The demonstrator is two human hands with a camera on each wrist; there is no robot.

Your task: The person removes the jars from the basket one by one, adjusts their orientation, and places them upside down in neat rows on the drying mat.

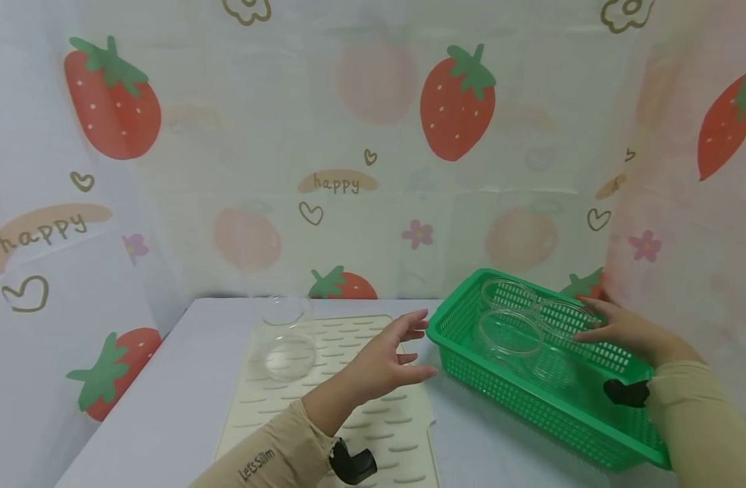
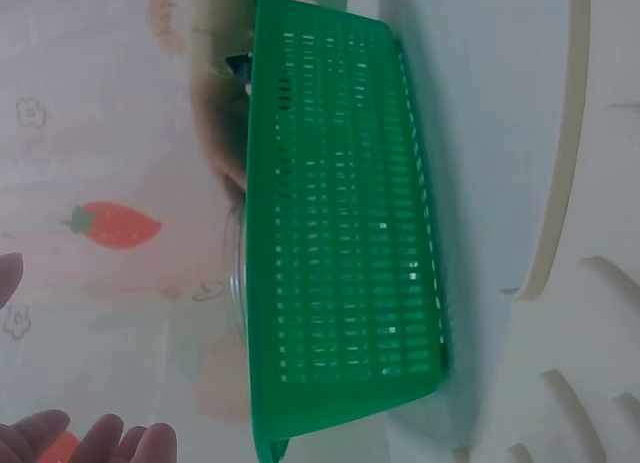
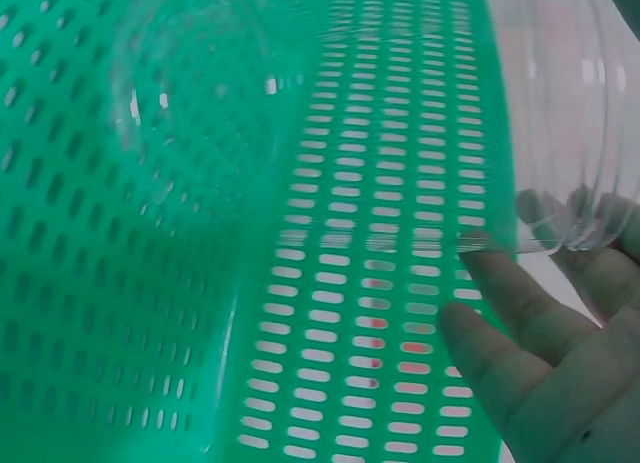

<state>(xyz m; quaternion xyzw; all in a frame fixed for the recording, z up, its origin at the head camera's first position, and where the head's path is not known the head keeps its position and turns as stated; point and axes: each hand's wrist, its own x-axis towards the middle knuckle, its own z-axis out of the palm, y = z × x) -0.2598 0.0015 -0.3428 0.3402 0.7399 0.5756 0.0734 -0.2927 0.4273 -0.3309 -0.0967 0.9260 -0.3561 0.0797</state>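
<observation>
My right hand reaches over the far right side of a green plastic basket. Its thumb and fingers grip the side of a clear round bowl; in the right wrist view, the fingertips lie against the wall of this bowl. Two more clear bowls stand beside it in the basket, one near the far end and one closer to me. Left of the basket, my left hand is held above the mat with fingers spread and nothing in it.
A cream ridged drying mat lies on the white table. Toward its far left are two clear round containers, a nearer one and a farther one. A strawberry-print curtain encloses the back and sides.
</observation>
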